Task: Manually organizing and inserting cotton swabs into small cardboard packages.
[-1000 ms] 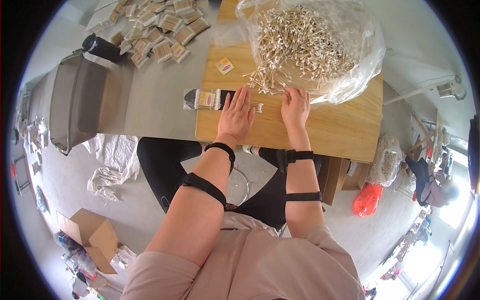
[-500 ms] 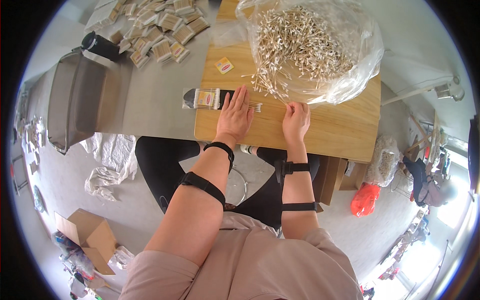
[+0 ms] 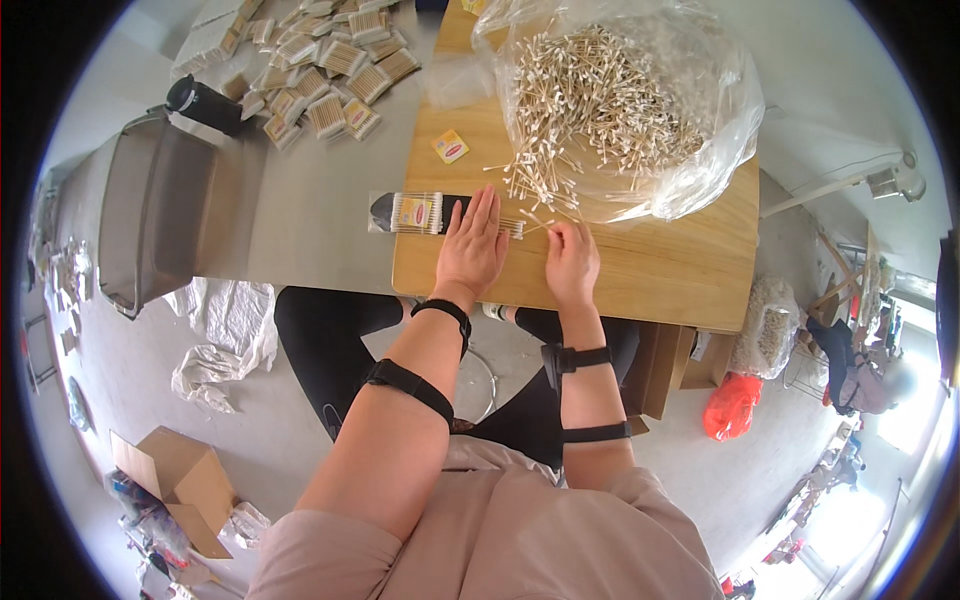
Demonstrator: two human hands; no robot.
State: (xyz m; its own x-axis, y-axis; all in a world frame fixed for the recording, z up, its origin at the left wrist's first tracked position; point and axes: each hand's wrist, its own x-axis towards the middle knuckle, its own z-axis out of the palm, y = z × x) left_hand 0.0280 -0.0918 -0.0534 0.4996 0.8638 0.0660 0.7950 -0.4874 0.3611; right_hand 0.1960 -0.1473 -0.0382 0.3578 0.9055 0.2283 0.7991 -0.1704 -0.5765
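Observation:
My left hand (image 3: 470,250) lies flat with its fingers stretched out, over a dark strip (image 3: 455,212) and a small row of cotton swabs (image 3: 512,228) whose tips show past its right side. To its left, on the strip, sits a clear pack of cotton swabs (image 3: 417,212) with a yellow label. My right hand (image 3: 573,265) is closed in a pinch on a cotton swab (image 3: 538,222), just right of that row. Beyond both hands, a big heap of loose cotton swabs (image 3: 610,110) spills from an open clear plastic bag (image 3: 690,190).
A yellow label card (image 3: 450,146) lies on the wooden board (image 3: 640,270). Many filled swab packs (image 3: 325,115) are piled at the far left, near a black cylinder (image 3: 203,105) and a grey bin (image 3: 155,210). An open carton (image 3: 185,480) stands on the floor.
My right hand has moved left from the edge of the swab heap toward my left hand, with a swab in its fingers. My left hand stays flat over the strip.

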